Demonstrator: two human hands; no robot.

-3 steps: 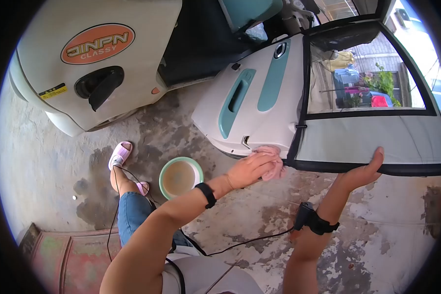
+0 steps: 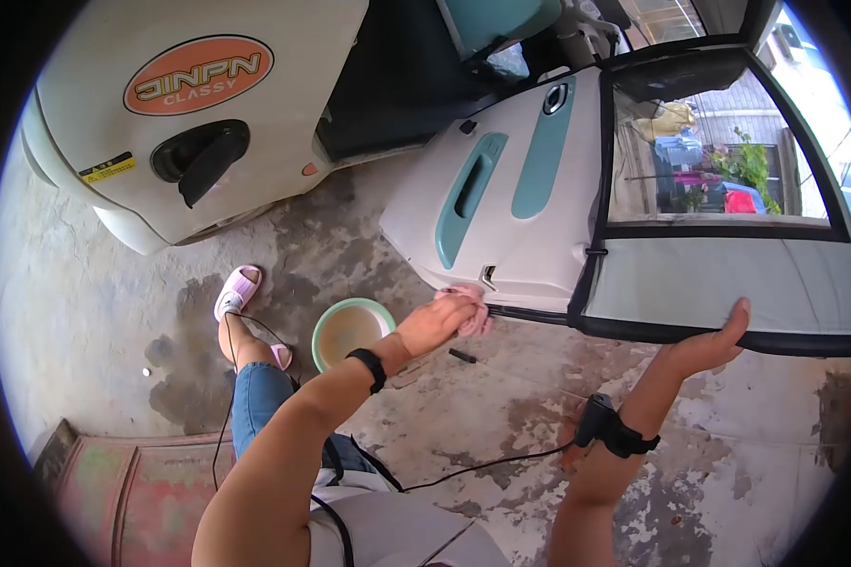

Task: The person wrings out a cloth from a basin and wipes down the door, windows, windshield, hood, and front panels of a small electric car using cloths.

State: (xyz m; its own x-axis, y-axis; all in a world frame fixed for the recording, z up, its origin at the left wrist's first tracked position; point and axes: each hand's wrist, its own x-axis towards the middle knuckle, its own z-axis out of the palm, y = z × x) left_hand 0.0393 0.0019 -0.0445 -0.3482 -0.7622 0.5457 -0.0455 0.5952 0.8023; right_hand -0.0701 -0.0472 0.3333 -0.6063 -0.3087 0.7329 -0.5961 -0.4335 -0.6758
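Note:
A pink cloth (image 2: 475, 317) is bunched under the fingers of my left hand (image 2: 435, 323), pressed to the edge of an open white vehicle door (image 2: 529, 250), just below its metal latch (image 2: 488, 275). Teal trim runs along the door's inner panel. My right hand (image 2: 714, 345) holds the black-edged window frame (image 2: 652, 333) from beneath; its thumb shows at the front, and the other fingers are hidden behind the frame.
A green-rimmed basin (image 2: 384, 315) of cloudy water stands on the stained floor. A small black object (image 2: 462, 356) lies near it. The white vehicle body (image 2: 284, 161) is at the upper left. A cable (image 2: 492, 464) crosses my lap, and a red panel (image 2: 170, 491) lies at the lower left.
My left hand and the pink cloth have moved left along the door's edge, uncovering the dark strip beside the frame. My right hand stays on the window frame.

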